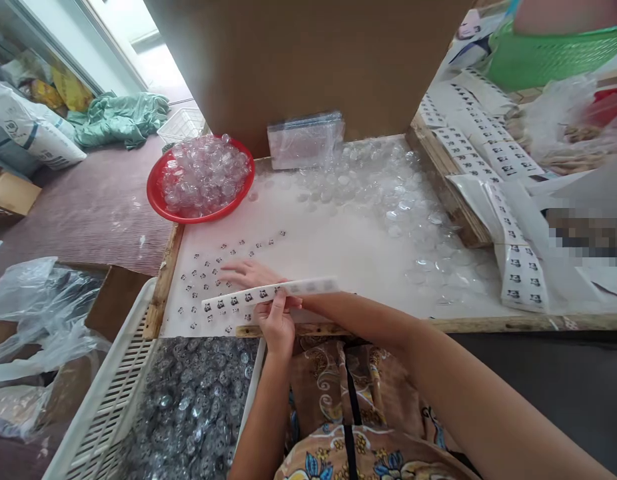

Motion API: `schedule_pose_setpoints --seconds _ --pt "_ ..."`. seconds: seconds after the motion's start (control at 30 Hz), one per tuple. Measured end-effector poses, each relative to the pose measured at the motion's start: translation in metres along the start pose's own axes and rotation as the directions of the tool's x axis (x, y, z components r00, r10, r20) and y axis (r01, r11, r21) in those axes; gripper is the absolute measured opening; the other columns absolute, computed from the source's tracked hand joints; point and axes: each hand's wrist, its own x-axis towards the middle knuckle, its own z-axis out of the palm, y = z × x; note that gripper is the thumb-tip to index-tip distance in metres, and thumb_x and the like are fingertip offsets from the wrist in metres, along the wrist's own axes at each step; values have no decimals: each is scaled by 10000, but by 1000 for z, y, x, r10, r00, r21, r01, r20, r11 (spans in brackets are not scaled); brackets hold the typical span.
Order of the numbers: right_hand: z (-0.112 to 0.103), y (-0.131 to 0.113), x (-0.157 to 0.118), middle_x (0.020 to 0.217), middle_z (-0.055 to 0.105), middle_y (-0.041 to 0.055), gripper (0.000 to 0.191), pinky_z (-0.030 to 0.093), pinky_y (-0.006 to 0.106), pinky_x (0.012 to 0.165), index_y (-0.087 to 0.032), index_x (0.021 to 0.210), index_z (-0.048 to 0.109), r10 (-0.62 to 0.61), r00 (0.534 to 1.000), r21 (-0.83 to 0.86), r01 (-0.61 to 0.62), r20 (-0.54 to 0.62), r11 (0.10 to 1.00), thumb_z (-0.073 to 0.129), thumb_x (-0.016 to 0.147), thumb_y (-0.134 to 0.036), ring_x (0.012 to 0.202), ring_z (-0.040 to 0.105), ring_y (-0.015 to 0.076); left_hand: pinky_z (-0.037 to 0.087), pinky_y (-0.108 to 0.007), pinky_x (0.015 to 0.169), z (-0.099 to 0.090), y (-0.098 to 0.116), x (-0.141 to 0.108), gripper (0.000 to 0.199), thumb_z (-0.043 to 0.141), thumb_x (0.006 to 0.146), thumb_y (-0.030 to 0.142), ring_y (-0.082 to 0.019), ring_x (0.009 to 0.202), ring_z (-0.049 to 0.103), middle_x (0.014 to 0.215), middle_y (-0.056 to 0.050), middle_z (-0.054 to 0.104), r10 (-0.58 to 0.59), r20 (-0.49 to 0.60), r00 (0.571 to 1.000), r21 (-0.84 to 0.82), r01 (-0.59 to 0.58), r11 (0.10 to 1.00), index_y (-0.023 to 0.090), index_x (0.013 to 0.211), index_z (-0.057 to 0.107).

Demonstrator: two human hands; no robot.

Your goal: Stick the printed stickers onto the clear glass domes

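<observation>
My left hand (277, 323) pinches a white strip of panda stickers (235, 300) between thumb and fingers, near the table's front edge. Behind the strip, my right hand (251, 272) reaches across to the left with its fingers stretched out, low over the white tabletop (308, 247). Part of that hand and its wrist are hidden by the strip. Around its fingertips, several small panda prints (203, 275) lie spread in rows; whether clear discs lie over them I cannot tell. Whether the fingertips touch one is also unclear.
A red bowl (156, 200) of clear domed pieces stands at the back left. Loose clear discs (393, 200) cover the back and right. Below left is a white crate (113, 393) of finished-looking pieces. Wooden rails (163, 287) edge the table; more sticker strips (518, 260) lie right.
</observation>
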Motion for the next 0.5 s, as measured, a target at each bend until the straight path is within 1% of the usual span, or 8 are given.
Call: schedule_pose_setpoints --seconds 0.03,0.1,0.2,0.23,0.27,0.33,0.4,0.5 --pt "-5 7 0 1513 379 40 451 263 413 1141 -264 1388 458 27 999 1 -27 -47 1000 451 966 -424 1382 311 198 459 -212 438 0 0 0 299 785 667 408 -124 414 595 514 -25 663 -17 9 1000 -6 18 1000 139 793 750" --pt "-17 25 -3 1512 370 77 454 245 452 1147 -236 1388 453 181 966 2 -184 -182 983 403 982 -432 1379 308 223 454 -213 435 -1 -1 2 317 793 658 406 -124 418 600 547 -33 678 -56 20 998 -10 56 998 135 819 755" --pt "-24 51 -6 1513 348 141 523 219 495 1145 -167 1425 406 498 790 41 -519 -357 854 403 978 -438 1396 276 285 455 -217 435 0 -2 3 324 800 649 402 -132 427 609 562 -42 687 -91 24 996 -16 92 996 131 821 757" --pt "-23 55 -5 1514 341 164 555 207 499 1147 -136 1438 385 557 751 47 -580 -354 813 412 974 -439 1401 266 301 458 -218 439 0 -2 3 318 801 649 398 -134 430 611 555 -41 685 -95 24 995 -19 95 995 132 817 757" --pt "-19 55 -2 1512 342 178 574 200 494 1150 -113 1444 375 580 747 46 -600 -324 798 420 972 -437 1403 267 308 461 -217 442 1 -1 3 314 803 648 395 -133 430 609 547 -39 682 -94 24 995 -21 95 995 133 815 756" --pt "-6 46 6 1503 365 175 567 205 461 1156 -104 1437 387 517 830 47 -519 -209 853 423 974 -429 1400 286 290 462 -216 441 3 0 3 313 805 642 394 -132 427 605 538 -37 680 -84 20 996 -15 84 996 136 811 754" --pt "6 31 16 1490 402 138 531 245 398 1150 -135 1427 407 340 935 85 -333 -97 939 410 984 -427 1394 310 235 460 -214 435 4 2 2 315 806 635 403 -133 420 600 515 -35 669 -71 13 997 -2 71 997 135 792 750" --pt "10 19 24 1463 442 116 526 297 340 1118 -158 1421 409 187 979 137 -176 -78 975 416 982 -447 1368 349 184 464 -215 444 3 3 1 298 796 648 400 -130 421 596 501 -31 660 -58 12 998 14 58 998 139 784 747"
